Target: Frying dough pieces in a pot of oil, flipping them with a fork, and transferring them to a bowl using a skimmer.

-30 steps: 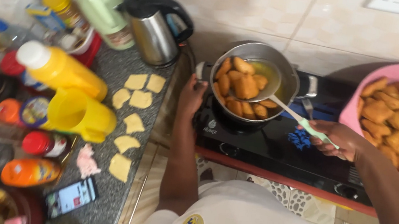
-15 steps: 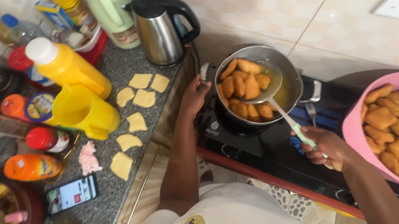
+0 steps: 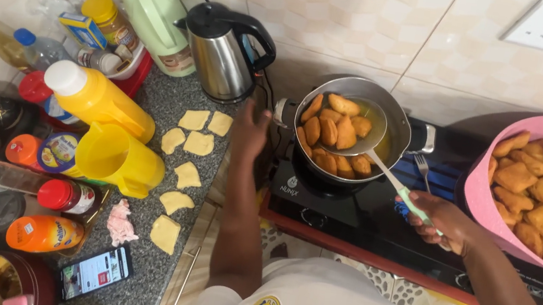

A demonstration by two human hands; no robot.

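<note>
Right hand [image 3: 444, 223] closed round the pale green handle of a slotted ladle [image 3: 361, 126] — bowl raised higher over the pot [image 3: 398, 121] than half a second before, golden fried pieces [image 3: 335, 132] riding in it and beneath it in the oil. Left hand [image 3: 249, 131] open, gripping nothing, held beside the pot's near side as before. Looked like a lift-out under way. Pink bowl [image 3: 486, 206] of fried pieces to the right; raw dough squares [image 3: 190, 142] on speckled grey counter [image 3: 165, 94], steel kettle [image 3: 224, 59] behind, tiled wall [image 3: 392, 20] beyond.
</note>
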